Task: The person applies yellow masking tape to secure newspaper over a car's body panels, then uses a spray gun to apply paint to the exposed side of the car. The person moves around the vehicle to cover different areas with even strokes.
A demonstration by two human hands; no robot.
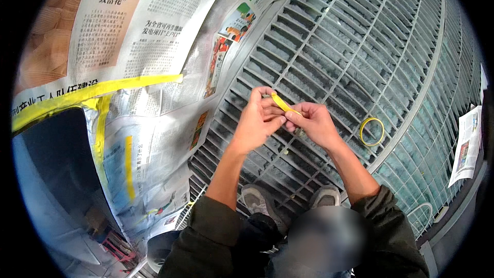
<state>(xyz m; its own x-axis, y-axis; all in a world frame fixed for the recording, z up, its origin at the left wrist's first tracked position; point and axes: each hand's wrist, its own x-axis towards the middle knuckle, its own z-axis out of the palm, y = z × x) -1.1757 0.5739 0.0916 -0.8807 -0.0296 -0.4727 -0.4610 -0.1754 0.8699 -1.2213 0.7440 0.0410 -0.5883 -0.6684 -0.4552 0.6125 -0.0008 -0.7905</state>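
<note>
Both of my hands meet near the middle of the view, above a floor grate. Between them is a curved piece of yellow tape (280, 102); whether it is a thin roll seen edge-on or a loose strip I cannot tell. My left hand (256, 123) has its fingers curled, with the tape along the index finger. At the tape's lower end, my right hand (315, 123) pinches it between thumb and fingers, touching the left fingertips. A ring-shaped roll of yellow tape (363, 132) lies on the grate, right of my right hand.
Newspaper sheets (159, 51) hang at the left, edged with yellow tape (128, 84) beside a dark glossy panel (56, 164). Metal grating (334, 67) forms the floor under my shoes (257, 199). Another newspaper piece (467, 144) is at the far right, near a wall edge.
</note>
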